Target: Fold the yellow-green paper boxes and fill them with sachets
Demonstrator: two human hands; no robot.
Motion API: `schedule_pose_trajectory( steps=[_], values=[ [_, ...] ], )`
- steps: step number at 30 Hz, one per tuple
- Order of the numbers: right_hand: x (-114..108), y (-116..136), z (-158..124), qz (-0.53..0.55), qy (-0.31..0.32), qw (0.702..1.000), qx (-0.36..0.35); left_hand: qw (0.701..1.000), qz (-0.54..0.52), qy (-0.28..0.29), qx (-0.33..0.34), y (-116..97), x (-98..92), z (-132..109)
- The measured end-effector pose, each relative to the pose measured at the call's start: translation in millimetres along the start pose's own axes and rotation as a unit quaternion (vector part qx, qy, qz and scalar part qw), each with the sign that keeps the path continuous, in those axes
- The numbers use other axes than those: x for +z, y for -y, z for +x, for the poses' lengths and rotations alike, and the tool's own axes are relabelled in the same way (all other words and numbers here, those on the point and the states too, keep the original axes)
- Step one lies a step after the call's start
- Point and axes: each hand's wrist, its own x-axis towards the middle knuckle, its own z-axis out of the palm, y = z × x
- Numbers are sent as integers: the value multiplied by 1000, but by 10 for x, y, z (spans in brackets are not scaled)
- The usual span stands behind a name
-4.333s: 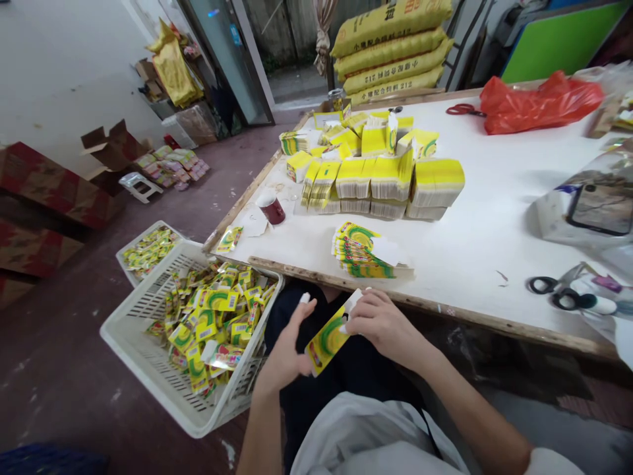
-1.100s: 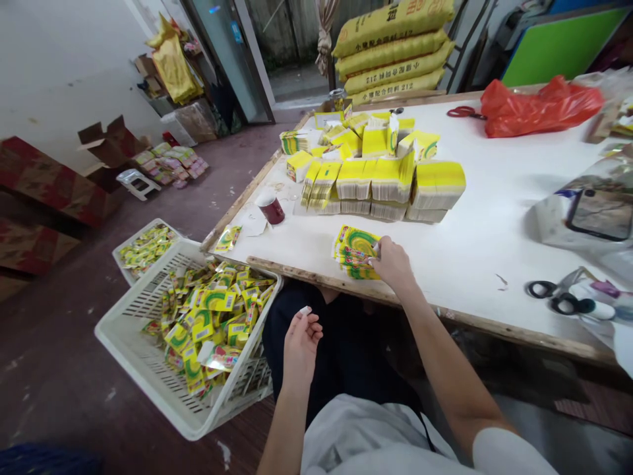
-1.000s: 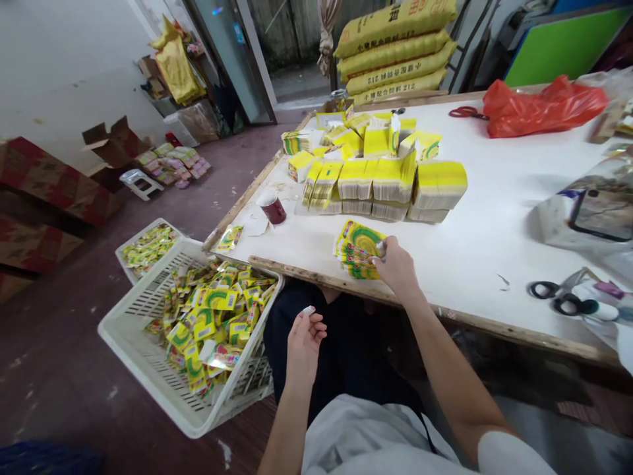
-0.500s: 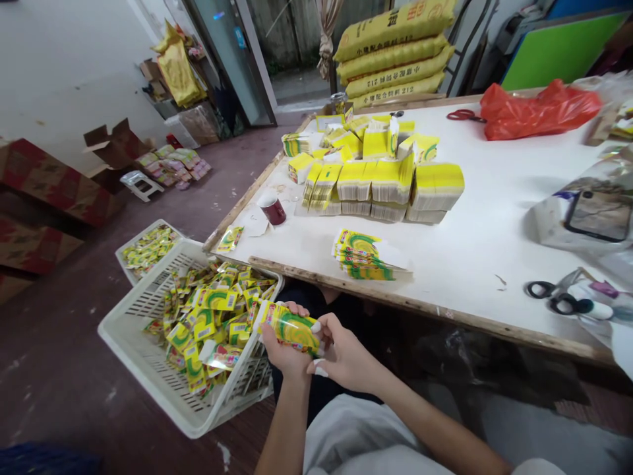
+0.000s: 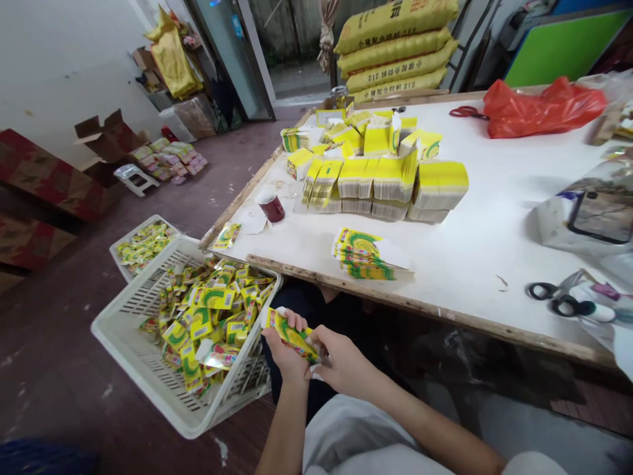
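Observation:
Over my lap, a yellow and green printed packet (image 5: 291, 335) with red lettering is held between both hands. My left hand (image 5: 287, 356) is closed around its left part, with the fingers curled over the top edge. The fingers of my right hand (image 5: 341, 359) pinch its right end, and white coverings show on some fingertips. Just left of the hands, a white plastic basket (image 5: 143, 386) holds many similar yellow packets. On the table (image 5: 475, 264) ahead of me lies a fanned stack of yellow and green printed cards (image 5: 359, 254).
Several rows of yellow-topped card stacks (image 5: 390, 178) stand farther back. A dark red mug (image 5: 271, 206) is near the table's left edge. Scissors (image 5: 554, 298) and a red plastic bag (image 5: 544, 109) lie to the right. A smaller basket (image 5: 119, 254) stands behind the large one.
The packet has tilted, so its front face shows narrower. My left fingers have curled farther over its top edge, while my right hand stays at its right end.

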Motion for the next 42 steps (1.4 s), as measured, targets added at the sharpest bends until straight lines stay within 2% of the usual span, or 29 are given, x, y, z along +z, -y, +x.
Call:
schedule_pose_trajectory(
  steps=[3, 8, 12, 15, 17, 19, 21, 23, 24, 26, 27, 28, 29, 31, 33, 34, 36, 38, 42],
  values=[
    [-86, -5, 37, -21, -23, 999, -33, 1000, 13, -23, -8, 14, -45, 4],
    [-404, 28, 76, -43, -129, 987, -89, 995, 73, -57, 29, 135, -127, -81],
    [-660, 69, 41, -81, -138, 979, -130, 994, 107, -36, 5, 105, -231, -60],
    [-841, 98, -3, -156, -142, 963, -170, 989, 126, 65, -43, -113, -365, 71],
    [-915, 122, -28, -238, -128, 943, -196, 971, 172, 157, -60, -270, -436, 140],
    [-915, 141, -45, -301, -87, 922, -228, 933, 262, 235, -68, -355, -448, 145],
    [-849, 137, -51, -319, -47, 909, -265, 874, 361, 310, -97, -335, -394, 82],
    [-749, 91, -44, -293, -63, 912, -280, 831, 423, 343, -114, -240, -304, -20],
    [-697, 53, -35, -264, -108, 920, -269, 823, 442, 340, -110, -183, -261, -72],
    [-598, -39, -3, -167, -226, 937, -209, 825, 468, 308, -75, -76, -197, -158],
    [-552, -82, 16, -96, -266, 944, -168, 827, 479, 289, -52, -33, -180, -188],
    [-509, -116, 36, -16, -278, 953, -122, 826, 491, 274, -29, 1, -172, -209],
    [-471, -139, 54, 69, -259, 961, -74, 824, 501, 263, -4, 28, -171, -222],
    [-416, -144, 78, 225, -155, 962, 22, 819, 511, 257, 41, 63, -177, -235],
    [-405, -116, 84, 314, -59, 943, 90, 812, 510, 274, 75, 77, -185, -241],
    [-415, -99, 82, 330, -29, 938, 105, 809, 507, 287, 84, 78, -188, -244],
    [-452, -80, 71, 321, -8, 942, 102, 806, 501, 301, 92, 71, -193, -250],
    [-483, -83, 49, 274, -21, 959, 66, 809, 496, 304, 82, 65, -201, -254],
    [-441, -114, -27, 71, -49, 995, -45, 802, 506, 313, 47, 116, -233, -248]
  ],
)
